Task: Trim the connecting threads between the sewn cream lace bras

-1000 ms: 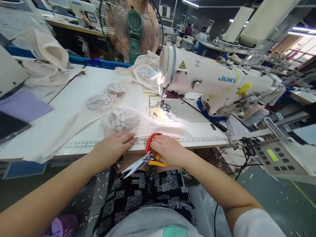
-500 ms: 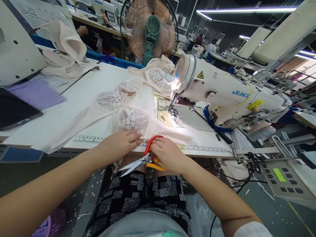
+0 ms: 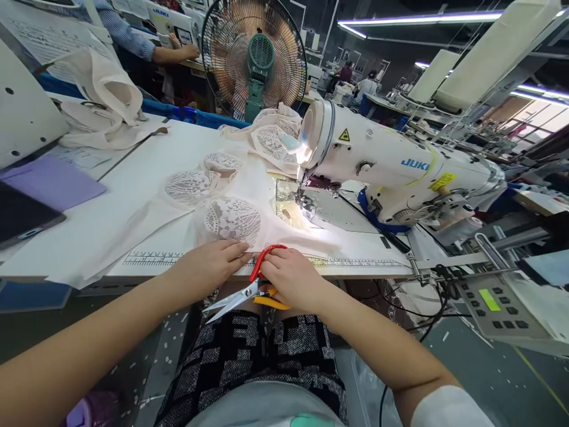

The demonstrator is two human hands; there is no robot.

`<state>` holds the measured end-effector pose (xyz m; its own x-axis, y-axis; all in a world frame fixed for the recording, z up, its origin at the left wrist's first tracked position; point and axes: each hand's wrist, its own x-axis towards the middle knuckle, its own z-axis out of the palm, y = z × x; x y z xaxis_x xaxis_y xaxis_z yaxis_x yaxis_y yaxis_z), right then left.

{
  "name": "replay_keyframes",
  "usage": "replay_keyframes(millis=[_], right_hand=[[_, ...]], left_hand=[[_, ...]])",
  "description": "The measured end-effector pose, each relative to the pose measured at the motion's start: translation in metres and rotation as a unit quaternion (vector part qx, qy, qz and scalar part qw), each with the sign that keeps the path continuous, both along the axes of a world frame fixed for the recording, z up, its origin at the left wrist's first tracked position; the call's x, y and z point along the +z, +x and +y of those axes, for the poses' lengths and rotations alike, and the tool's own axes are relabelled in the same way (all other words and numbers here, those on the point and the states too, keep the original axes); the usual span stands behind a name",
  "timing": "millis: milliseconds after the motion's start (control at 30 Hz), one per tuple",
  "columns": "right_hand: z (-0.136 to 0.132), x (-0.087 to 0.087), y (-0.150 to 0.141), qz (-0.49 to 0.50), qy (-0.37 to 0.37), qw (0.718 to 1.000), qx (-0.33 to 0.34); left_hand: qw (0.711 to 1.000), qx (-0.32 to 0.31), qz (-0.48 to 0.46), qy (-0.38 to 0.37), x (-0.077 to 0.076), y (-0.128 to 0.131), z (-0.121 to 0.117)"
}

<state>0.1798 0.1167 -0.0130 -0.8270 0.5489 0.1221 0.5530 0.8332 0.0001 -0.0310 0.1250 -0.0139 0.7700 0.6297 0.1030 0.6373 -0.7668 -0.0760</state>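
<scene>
A pale pink lace bra [image 3: 233, 219] lies spread on the table, its lower edge along the front rim. My left hand [image 3: 213, 261] is closed on that edge, fingers together on the fabric below the lace cup; its thumb is hidden. My right hand [image 3: 291, 276] grips a pair of scissors [image 3: 240, 296] by a red and an orange handle. The blades are slightly apart, pointing left over my lap. Fingers of the right hand also touch the bra's edge. The bra's right wing runs beneath the front of the sewing machine [image 3: 368, 154], near its lit needle.
More pale bra pieces [image 3: 275, 139] lie behind the needle, others [image 3: 98, 101] at the back left. A purple cloth [image 3: 57, 181] and a dark phone [image 3: 26, 213] are on the left. A printed ruler [image 3: 151, 259] follows the front edge. Behind stands a fan [image 3: 255, 56]; a co-worker's arm [image 3: 164, 54] shows beyond.
The view has shifted slightly, moving the machine and table leftward in the picture. Both hands keep their places on the bra's edge. A co-worker's arm has come into view at upper left.
</scene>
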Motion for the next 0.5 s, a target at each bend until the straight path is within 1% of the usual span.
replay_keyframes(millis=[67, 200, 300, 400, 500], right_hand=[[-0.001, 0.001, 0.0, -0.003, 0.0, 1.0, 0.0], [-0.001, -0.002, 0.001, 0.006, -0.005, 1.0, 0.009], [-0.002, -0.005, 0.002, 0.013, -0.008, 1.0, 0.003], [-0.004, -0.005, 0.001, 0.017, -0.011, 1.0, -0.003], [-0.006, -0.005, 0.001, 0.017, -0.021, 1.0, -0.004]], left_hand=[[1.0, 0.012, 0.012, 0.01, 0.002, -0.004, -0.004], [0.997, 0.075, -0.01, 0.012, 0.006, -0.022, -0.014], [0.991, 0.125, -0.031, -0.019, 0.005, -0.041, -0.017], [0.984, 0.158, -0.062, -0.053, 0.002, -0.055, -0.011], [0.983, 0.152, -0.076, -0.072, 0.002, -0.062, 0.001]])
